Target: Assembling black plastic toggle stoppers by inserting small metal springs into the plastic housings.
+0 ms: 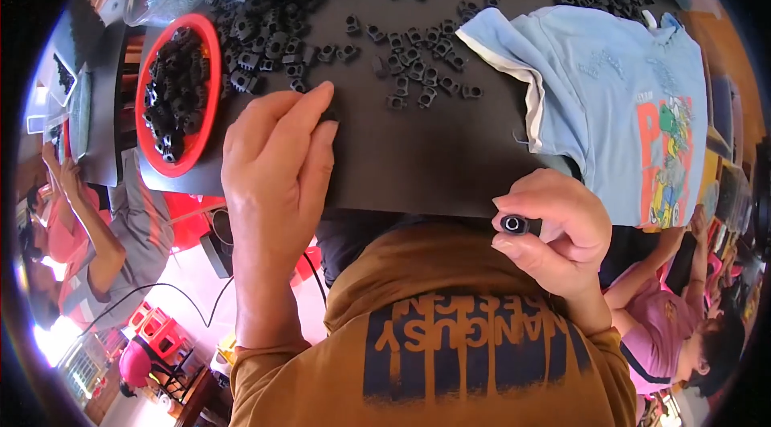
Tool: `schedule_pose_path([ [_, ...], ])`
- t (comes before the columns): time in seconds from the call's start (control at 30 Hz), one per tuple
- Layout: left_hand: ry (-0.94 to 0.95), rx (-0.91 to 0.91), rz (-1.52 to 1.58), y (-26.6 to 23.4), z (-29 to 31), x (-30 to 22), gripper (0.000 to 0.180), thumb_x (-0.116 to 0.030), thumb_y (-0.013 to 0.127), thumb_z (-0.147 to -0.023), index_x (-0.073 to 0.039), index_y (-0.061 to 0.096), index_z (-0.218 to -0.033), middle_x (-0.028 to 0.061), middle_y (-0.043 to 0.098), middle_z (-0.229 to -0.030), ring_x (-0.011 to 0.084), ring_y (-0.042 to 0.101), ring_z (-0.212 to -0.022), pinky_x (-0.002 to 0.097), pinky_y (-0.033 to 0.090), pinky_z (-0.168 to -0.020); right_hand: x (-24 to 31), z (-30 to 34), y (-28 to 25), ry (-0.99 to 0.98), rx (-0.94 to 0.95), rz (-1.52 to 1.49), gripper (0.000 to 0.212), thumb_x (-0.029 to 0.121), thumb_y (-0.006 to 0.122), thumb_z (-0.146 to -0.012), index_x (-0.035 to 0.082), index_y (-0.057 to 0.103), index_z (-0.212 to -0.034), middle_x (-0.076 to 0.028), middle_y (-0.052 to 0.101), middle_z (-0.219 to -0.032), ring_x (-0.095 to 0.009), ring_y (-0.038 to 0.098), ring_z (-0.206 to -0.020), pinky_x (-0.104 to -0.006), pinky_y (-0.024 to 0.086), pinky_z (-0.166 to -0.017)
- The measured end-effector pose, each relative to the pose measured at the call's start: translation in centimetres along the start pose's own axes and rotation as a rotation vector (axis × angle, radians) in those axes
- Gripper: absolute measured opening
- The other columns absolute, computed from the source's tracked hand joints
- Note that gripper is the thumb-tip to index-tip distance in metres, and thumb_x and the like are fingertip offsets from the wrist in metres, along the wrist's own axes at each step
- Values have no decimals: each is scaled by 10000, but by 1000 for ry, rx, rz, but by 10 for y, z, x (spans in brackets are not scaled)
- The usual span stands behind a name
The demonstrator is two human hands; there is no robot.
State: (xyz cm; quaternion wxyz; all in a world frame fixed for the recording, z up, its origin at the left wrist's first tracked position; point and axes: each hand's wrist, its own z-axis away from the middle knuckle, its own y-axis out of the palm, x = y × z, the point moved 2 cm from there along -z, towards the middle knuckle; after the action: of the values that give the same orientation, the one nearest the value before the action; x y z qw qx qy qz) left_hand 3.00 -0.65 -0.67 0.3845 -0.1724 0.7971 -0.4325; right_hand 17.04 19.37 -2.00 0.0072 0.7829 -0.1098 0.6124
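Part (514, 224), small, black, pinched between thumb and fingers of right hand (569, 226), close by near edge of tabletop (418, 158). Left hand (269, 146) half-curled above near-left area; dark bit by fingertips, cannot tell if gripped. Red basket (216, 74) of black pieces at left edge. Loose black pieces (277, 6) heaped toward far edge. Blue shirt (610, 90) at right edge.
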Motion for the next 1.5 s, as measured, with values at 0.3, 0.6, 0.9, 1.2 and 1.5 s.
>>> schedule_pose_path([
  [0.3, 8, 59, -93, 2, -10, -7, 156, -40, 653, -790, -5, 618, -938, 130, 577, -901, 300, 568, -828, 352, 452, -745, -3, -5, 0, -83, -25, -6, 314, 21, 784, -671, 17, 667, -962, -77, 623, -761, -191, 571, -616, -278, 423, -526],
  [0.6, -123, 207, 681, -5, -3, -49, 210, 88, 654, -721, 6, 646, -914, 114, 640, -850, 139, 571, -673, 227, 438, -576, -3, -2, -8, -87, 16, -72, 300, 11, 786, -671, -43, 660, -937, -98, 639, -764, -199, 585, -645, -285, 428, -564],
  [0.9, 51, 586, 796, 2, -23, -75, 228, 70, 650, -734, 22, 657, -956, 106, 625, -786, 196, 582, -693, 275, 434, -605, -5, -2, -6, -127, -72, -100, 211, 60, 770, -699, 23, 654, -871, -76, 612, -728, -209, 584, -606, -296, 425, -520],
  [1.2, 162, 673, 638, 0, -33, -81, 209, 89, 618, -742, 23, 639, -939, 107, 602, -764, 231, 583, -704, 296, 440, -598, -9, 0, -3, -152, -70, -83, 188, 106, 759, -709, 42, 636, -836, -77, 563, -676, -260, 556, -600, -351, 414, -524],
  [1.5, 493, 649, 272, -4, -31, -98, 225, 89, 636, -697, -5, 608, -899, 143, 582, -810, 280, 553, -675, 350, 439, -571, -8, 3, -1, -177, -78, -53, 158, 107, 728, -721, 52, 630, -832, -79, 574, -685, -274, 568, -626, -371, 428, -541],
])
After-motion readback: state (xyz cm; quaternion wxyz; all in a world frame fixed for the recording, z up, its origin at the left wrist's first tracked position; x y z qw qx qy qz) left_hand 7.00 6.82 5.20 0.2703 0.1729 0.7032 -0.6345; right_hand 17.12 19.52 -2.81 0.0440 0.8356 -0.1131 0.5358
